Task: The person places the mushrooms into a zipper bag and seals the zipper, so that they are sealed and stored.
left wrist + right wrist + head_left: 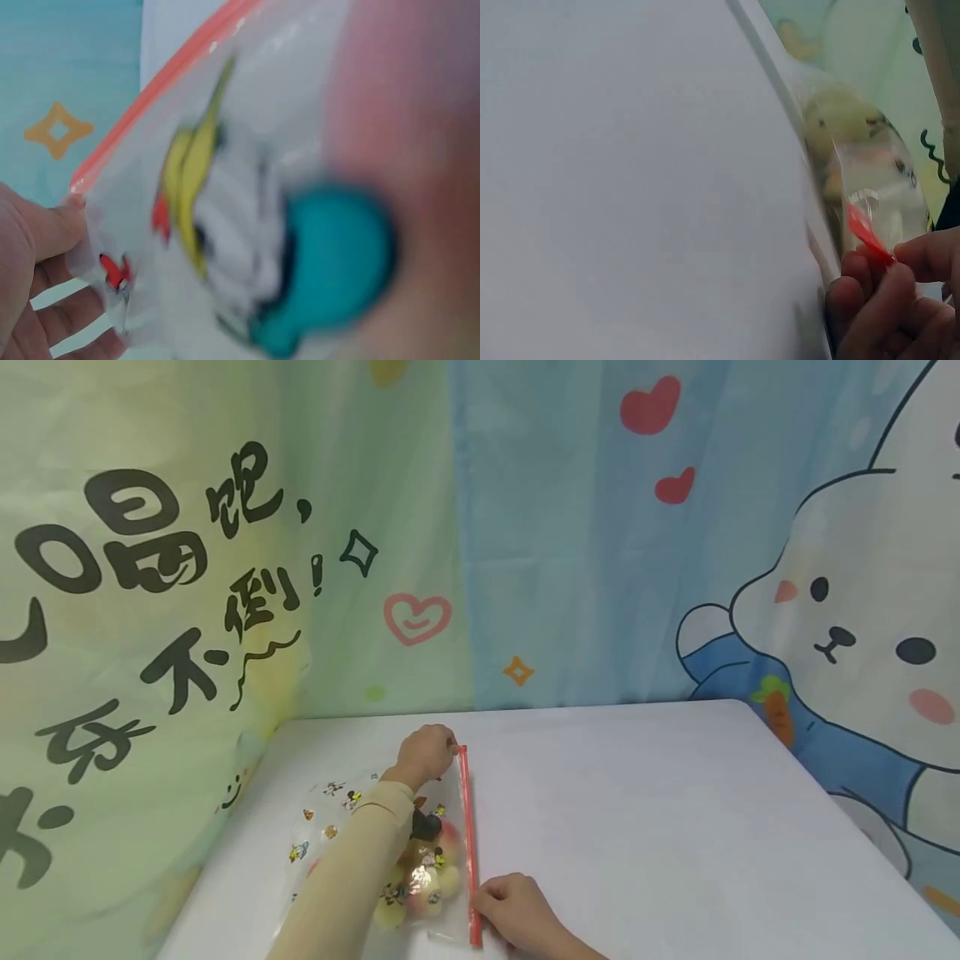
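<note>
A clear zip bag (450, 793) printed with small cartoon figures lies on the white table, its red closure strip (468, 835) along the right side. Inside are several rounded yellow and pink things (423, 881) and a dark piece (426, 825); their kind is unclear through the film. My left hand (427, 750) pinches the bag's far corner beside the strip's end; the left wrist view shows its thumb (56, 229) against the film. At the near end, my right hand (517, 906) pinches the red strip (870, 234) between thumb and fingers. My left forearm covers part of the bag.
The white table (637, 810) stretches to the right of the bag. Behind it hangs a printed curtain (540, 527) with hearts, lettering and a cartoon animal. The table's back edge meets this curtain.
</note>
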Available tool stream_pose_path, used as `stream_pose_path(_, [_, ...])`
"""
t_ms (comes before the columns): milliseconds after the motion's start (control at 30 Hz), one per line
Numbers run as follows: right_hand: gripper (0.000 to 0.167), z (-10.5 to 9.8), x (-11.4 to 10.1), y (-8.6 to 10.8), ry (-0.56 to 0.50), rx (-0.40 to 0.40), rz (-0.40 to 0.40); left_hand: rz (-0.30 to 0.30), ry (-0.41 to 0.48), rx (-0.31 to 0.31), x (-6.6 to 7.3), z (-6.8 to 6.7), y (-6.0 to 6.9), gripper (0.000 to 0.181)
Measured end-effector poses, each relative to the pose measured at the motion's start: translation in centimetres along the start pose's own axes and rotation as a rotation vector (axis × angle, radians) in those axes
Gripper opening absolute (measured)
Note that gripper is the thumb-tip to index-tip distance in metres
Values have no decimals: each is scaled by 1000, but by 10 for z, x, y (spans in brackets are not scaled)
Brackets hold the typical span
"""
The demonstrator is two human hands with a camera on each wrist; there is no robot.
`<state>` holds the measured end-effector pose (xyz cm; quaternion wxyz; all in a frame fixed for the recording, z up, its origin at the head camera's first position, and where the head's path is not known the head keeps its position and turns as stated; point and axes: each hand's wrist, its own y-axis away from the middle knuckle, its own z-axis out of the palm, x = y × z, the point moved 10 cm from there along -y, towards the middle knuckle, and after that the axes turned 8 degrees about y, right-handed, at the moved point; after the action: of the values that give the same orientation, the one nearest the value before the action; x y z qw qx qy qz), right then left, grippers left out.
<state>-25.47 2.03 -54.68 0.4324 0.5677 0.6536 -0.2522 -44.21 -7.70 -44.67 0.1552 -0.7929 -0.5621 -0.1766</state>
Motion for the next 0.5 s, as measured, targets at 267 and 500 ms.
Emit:
stream_pose_path(267, [23, 14, 7, 16, -1, -61, 3, -23, 17, 9, -11, 1, -4, 15])
stream_pose_path(500, [29, 21, 7, 21, 22, -113, -44, -40, 48, -19, -13, 5, -1, 17])
